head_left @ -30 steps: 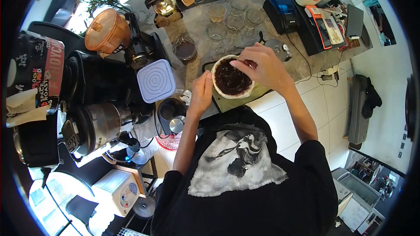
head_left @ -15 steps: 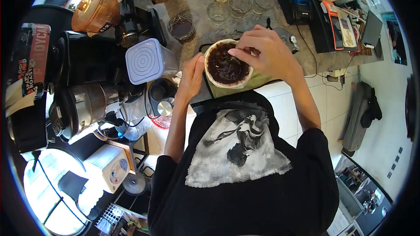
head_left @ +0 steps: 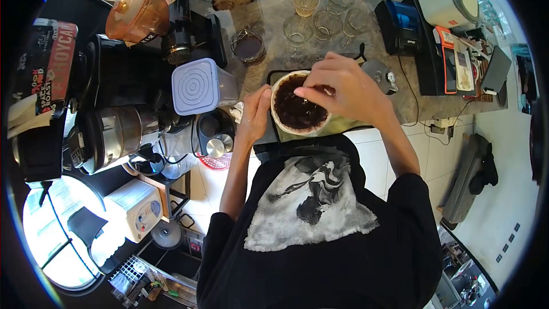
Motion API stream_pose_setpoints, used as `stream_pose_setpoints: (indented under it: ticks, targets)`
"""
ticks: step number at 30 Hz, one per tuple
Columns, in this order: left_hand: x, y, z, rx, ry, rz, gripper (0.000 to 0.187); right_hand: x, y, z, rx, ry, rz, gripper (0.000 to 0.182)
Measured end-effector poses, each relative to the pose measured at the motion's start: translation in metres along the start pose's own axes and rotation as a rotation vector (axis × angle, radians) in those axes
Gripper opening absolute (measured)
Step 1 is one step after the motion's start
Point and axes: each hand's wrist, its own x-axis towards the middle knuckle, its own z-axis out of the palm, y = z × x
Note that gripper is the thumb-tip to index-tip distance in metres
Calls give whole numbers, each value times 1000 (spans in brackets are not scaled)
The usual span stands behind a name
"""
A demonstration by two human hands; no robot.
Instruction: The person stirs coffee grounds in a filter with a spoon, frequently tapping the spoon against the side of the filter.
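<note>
A round, pale-rimmed bowl (head_left: 277, 116) holds a dark, wet mass that looks like coffee grounds (head_left: 297, 109). My left hand (head_left: 255, 113) is closed against the bowl's left side, thumb up near the rim. Over its upper right part, my right hand (head_left: 338, 88) has thumb and fingers pinched together. Whatever the pinch holds is hidden by the fingers. Under the bowl lies a green, dark-edged mat (head_left: 349, 127). A crumpled white scrap (head_left: 237, 112) sits just left of my left hand.
Several clear glasses (head_left: 327, 24) stand behind the bowl. A wire-wrapped glass of dark liquid (head_left: 247, 47) and a lidded plastic container (head_left: 196, 87) are to the left. At right are a metal piece (head_left: 378, 74), a blue-black device (head_left: 398, 27) and a trailing cable (head_left: 410, 83).
The whole view has shifted, so the counter items appear lower and mostly farther right. My left hand stays at the bowl; my right hand remains pinched above the grounds.
</note>
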Motion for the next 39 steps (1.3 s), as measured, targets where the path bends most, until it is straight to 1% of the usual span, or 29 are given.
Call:
stream_pose_setpoints:
  ticks: [1, 3, 5, 7, 9, 11, 14, 17, 18, 20, 22, 23, 24, 26, 28, 30, 33, 35, 36, 38, 39]
  targets:
    - [0, 1, 0, 6, 12, -7, 33, 0, -1, -1, 24, -65, -9, 22]
    - [0, 3, 0, 3, 16, -18, 33, 0, 1, -1, 19, -52, -25, 22]
    - [0, 3, 0, -5, 16, -29, 33, -1, 2, -4, -28, -93, 48, 26]
    - [-1, 2, 0, -13, -1, -63, 33, 1, 2, -2, -1, -75, 45, 25]
    - [-2, 2, 1, -15, 12, -50, 33, 2, 2, -3, 28, -56, 39, 25]
    - [-1, 2, 2, -16, 29, -35, 33, 2, 1, -5, 46, -160, 28, 24]
    - [0, 2, 1, -22, 22, -35, 33, 2, 5, -4, -33, -111, 29, 24]
    - [0, 0, 1, 1, 10, -31, 32, 2, 6, -2, -8, -54, 39, 24]
    - [0, 0, 1, 18, 12, -14, 32, 2, 5, -2, -7, -56, 39, 24]
    - [1, -2, 1, 36, 15, 3, 32, 2, 3, -4, 64, -144, 41, 24]
    - [3, -6, -3, -95, -79, -140, 32, 1, 4, -5, 52, -146, 52, 24]
    - [2, -5, -3, -95, -78, -142, 32, 0, 4, -5, 41, -147, 65, 24]
    - [2, -2, -1, -82, -49, -124, 32, 1, 6, -4, 41, -147, 63, 24]
    - [1, 1, 1, -71, -22, -105, 32, -1, 12, 1, -1, 12, -7, 23]
    - [1, 3, 1, -53, 2, -45, 32, -2, 8, -1, 30, -5, -7, 22]
    - [-1, 2, 1, -60, -2, -61, 33, -3, 6, -2, 62, -25, -7, 22]
    - [-2, 2, 1, -75, -3, -93, 34, -8, 10, -3, 68, -23, 20, 22]
    - [-3, 1, 0, -84, 1, -110, 34, -13, 14, -3, 30, 101, 97, 22]
    - [-3, -2, 0, -105, -22, -130, 34, -15, 15, -4, 28, 101, 96, 22]
    - [-4, -6, -1, -129, -48, -149, 34, -21, 15, -4, 86, 95, 338, 25]
    - [-4, -7, -2, -139, -57, -165, 33, -24, 18, -1, 85, 96, 338, 25]
